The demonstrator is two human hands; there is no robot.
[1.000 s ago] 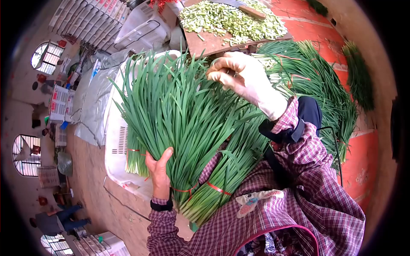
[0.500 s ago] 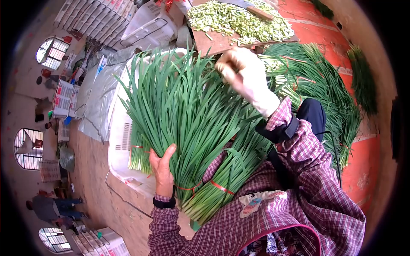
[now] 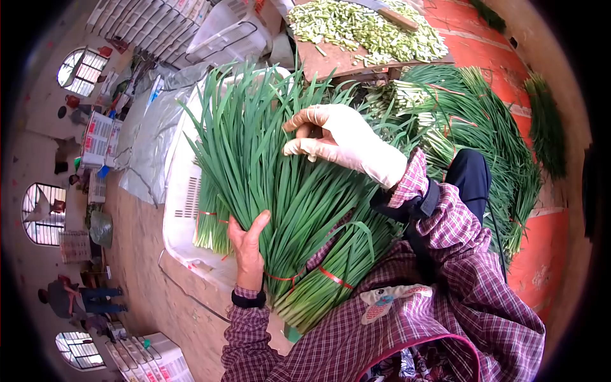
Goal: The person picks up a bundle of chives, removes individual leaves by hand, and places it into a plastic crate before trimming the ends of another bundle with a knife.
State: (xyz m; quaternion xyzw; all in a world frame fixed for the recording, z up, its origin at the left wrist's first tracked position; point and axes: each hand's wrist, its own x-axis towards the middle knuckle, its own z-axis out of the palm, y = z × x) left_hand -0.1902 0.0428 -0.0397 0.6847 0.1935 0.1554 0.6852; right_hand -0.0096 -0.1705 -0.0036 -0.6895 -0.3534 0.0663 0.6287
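The left hand (image 3: 248,245) is bare and wraps around a bundle of chives (image 3: 273,165) low down. Its fingers are closed behind the stalks and its thumb points up along the front. A black wristband (image 3: 248,299) sits at the cuff of the plaid sleeve. The bundle stands nearly upright in front of the person's chest, with the leaves fanning up and out toward the far side. A red band (image 3: 280,277) ties its pale stalks just below the grip.

A second tied bundle (image 3: 347,251) leans against it on the right. It has its own red tie (image 3: 334,278) and rests on the person's lap.

The right hand (image 3: 337,140) wears a pale glove and lies on the upper leaves of the held bundle. Its fingers are half curled with the thumb above them; whether any leaf is pinched between them cannot be told.

A white plastic crate (image 3: 181,191) sits behind and to the left of the bundle. More tied chives (image 3: 210,219) stand in it, just beside the left hand. At the far side is a wooden cutting board (image 3: 324,60) covered with chopped stem pieces (image 3: 363,25), with a knife handle (image 3: 398,18) lying across them. A loose heap of chives (image 3: 484,127) spreads over the red floor (image 3: 541,248) on the right. Another person (image 3: 76,299) stands well apart at the near left.
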